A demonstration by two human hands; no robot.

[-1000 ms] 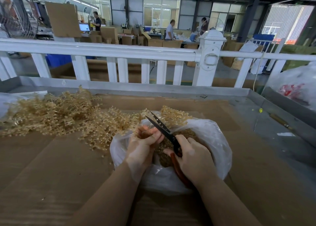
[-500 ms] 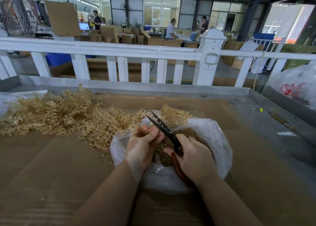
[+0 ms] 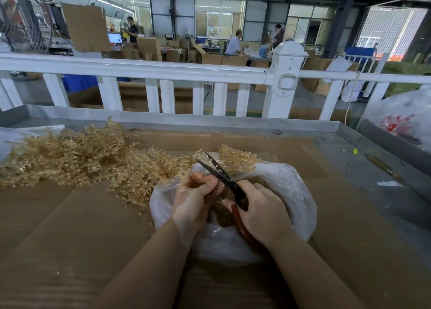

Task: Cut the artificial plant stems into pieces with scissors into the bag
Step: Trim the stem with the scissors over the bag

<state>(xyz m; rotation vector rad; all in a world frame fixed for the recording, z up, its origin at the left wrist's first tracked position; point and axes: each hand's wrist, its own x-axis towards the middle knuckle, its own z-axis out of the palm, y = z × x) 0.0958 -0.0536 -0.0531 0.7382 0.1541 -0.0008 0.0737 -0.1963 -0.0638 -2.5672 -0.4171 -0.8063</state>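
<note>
A clear plastic bag (image 3: 286, 192) lies open on the cardboard-covered table, with cut golden pieces (image 3: 224, 213) inside. My right hand (image 3: 258, 211) grips red-handled scissors (image 3: 224, 176) over the bag mouth, blades parted and pointing up-left. My left hand (image 3: 196, 197) sits just left of the blades and pinches a short golden stem piece, mostly hidden by its fingers. A big heap of golden artificial plant stems (image 3: 77, 157) spreads across the table's left side up to the bag.
Brown cardboard (image 3: 70, 238) covers the table, which has a raised metal rim (image 3: 210, 122). A white fence (image 3: 163, 70) runs behind it. Another filled plastic bag (image 3: 403, 124) sits at the far right. People work among cardboard boxes in the background.
Both hands stay over the bag almost unmoved. My left fingers have shifted slightly on the stem piece beside the blades.
</note>
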